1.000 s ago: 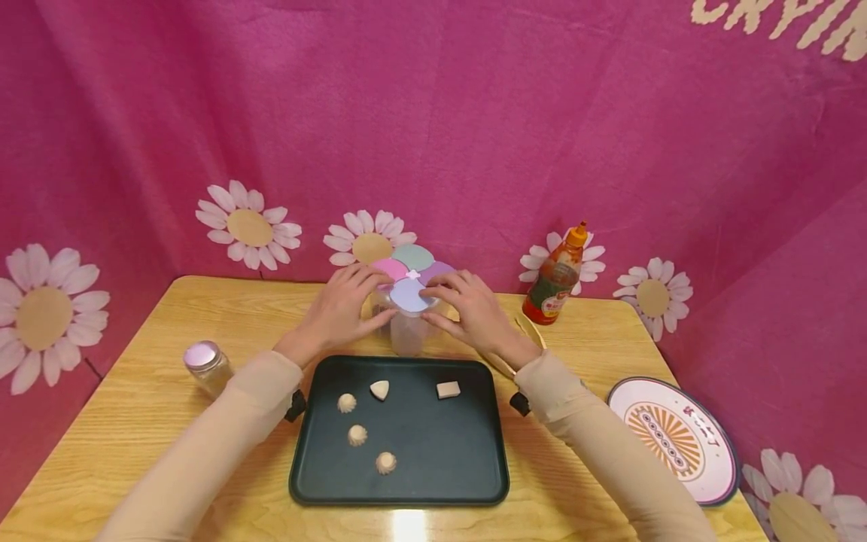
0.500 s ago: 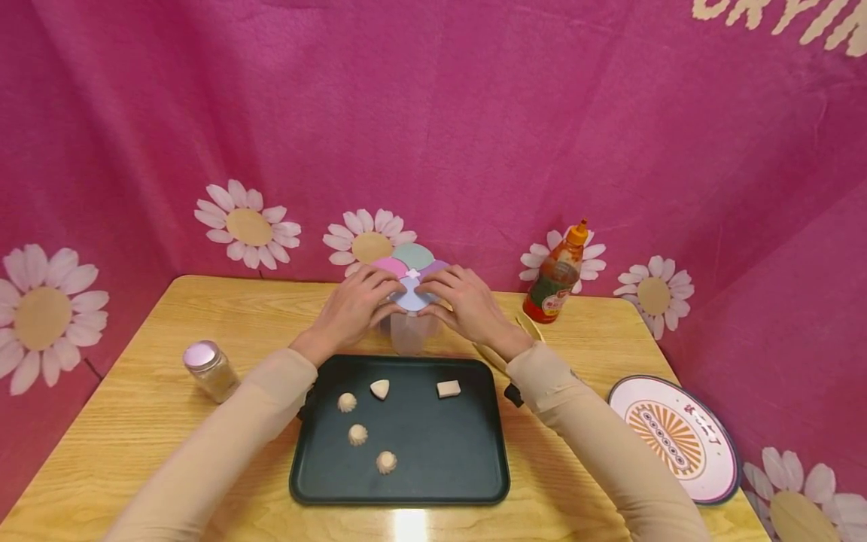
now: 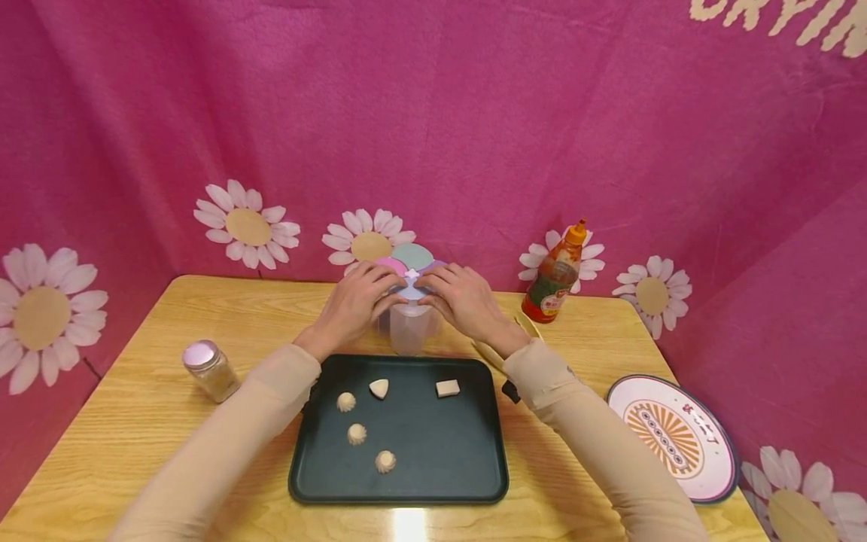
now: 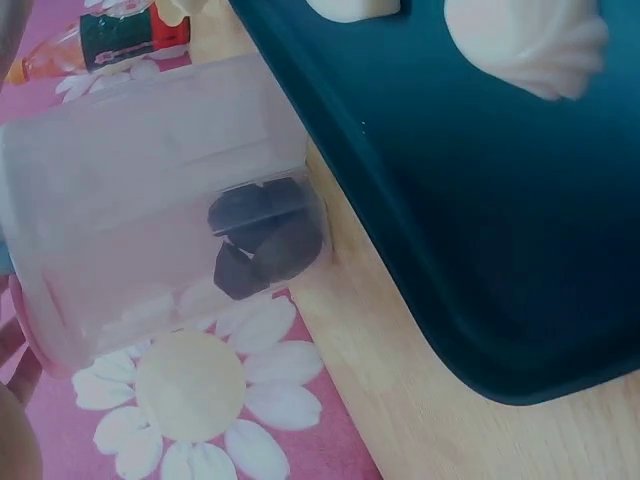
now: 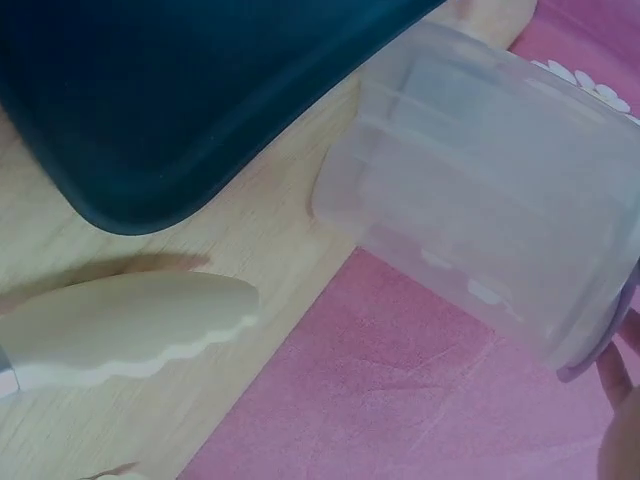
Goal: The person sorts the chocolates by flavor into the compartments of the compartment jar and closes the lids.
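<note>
Pale-blue lid point(image 3: 412, 290) on translucent container point(image 3: 409, 333) was pinched, apparently, between curled fingers and thumbs of left hand point(image 3: 354, 302) and right hand point(image 3: 467, 301).

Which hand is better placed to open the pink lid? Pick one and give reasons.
Left, most likely. The left hand lies close beside the pink lid, while the right hand is on the opposite side of the blue lid, nearer the purple lid.

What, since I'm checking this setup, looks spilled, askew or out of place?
Perhaps the plate: its outer rim seems to reach past the right edge of the table. No spill shows, and the lidded container stands upright.
</note>
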`<state>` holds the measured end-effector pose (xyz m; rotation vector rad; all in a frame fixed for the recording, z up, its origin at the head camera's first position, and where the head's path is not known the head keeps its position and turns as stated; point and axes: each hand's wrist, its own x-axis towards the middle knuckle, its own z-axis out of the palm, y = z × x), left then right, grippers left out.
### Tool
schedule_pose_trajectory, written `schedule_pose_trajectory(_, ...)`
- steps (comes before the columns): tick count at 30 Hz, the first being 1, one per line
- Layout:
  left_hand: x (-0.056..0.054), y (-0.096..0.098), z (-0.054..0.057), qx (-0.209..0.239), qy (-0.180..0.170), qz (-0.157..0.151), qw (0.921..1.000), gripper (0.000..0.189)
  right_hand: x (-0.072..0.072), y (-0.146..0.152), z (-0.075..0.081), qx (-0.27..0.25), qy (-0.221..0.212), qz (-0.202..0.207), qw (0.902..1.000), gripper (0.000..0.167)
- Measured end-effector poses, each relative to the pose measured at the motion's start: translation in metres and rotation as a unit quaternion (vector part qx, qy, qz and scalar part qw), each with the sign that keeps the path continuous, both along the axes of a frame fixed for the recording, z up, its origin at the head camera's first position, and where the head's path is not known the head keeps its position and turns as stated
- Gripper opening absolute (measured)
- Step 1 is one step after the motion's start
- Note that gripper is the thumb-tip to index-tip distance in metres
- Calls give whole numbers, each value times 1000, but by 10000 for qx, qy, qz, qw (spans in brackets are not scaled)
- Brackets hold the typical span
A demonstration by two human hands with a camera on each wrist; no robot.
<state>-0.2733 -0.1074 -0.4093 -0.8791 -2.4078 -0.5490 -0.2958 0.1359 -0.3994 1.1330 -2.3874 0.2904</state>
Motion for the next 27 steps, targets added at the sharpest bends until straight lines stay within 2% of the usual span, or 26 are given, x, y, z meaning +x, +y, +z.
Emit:
schedule_pose_trajectory(4, 0, -1, 3, 193, -167, -86, 9996, 32, -2, 2, -1, -193, 27, 134, 9997, 29)
schedule_pose_trajectory(7, 0, -1, 6, 641, -416, -93, 9970, 31, -3, 4, -2, -713, -127, 238, 9971, 25)
schedule_pose_trajectory(10, -1, -2, 10, 1180, -629, 25, 9910, 29, -2, 4, -1, -1365, -383, 338, 9893, 21)
schedule_pose_trajectory(13, -3, -1, 12, 1509, -795, 158, 9852, 25, -2, 4, 2, -1817, -624, 318, 9809, 18)
schedule_pose_trajectory(19, -10, 5, 15, 1738, -1156, 311, 9775, 25, -6, 2, 8, -2237, -942, 101, 9700, 18)
schedule_pose_trajectory(27, -15, 9, 19, 1913, -1500, 483, 9688, 27, -13, 0, 11, -2410, -1101, 9, 9643, 18)
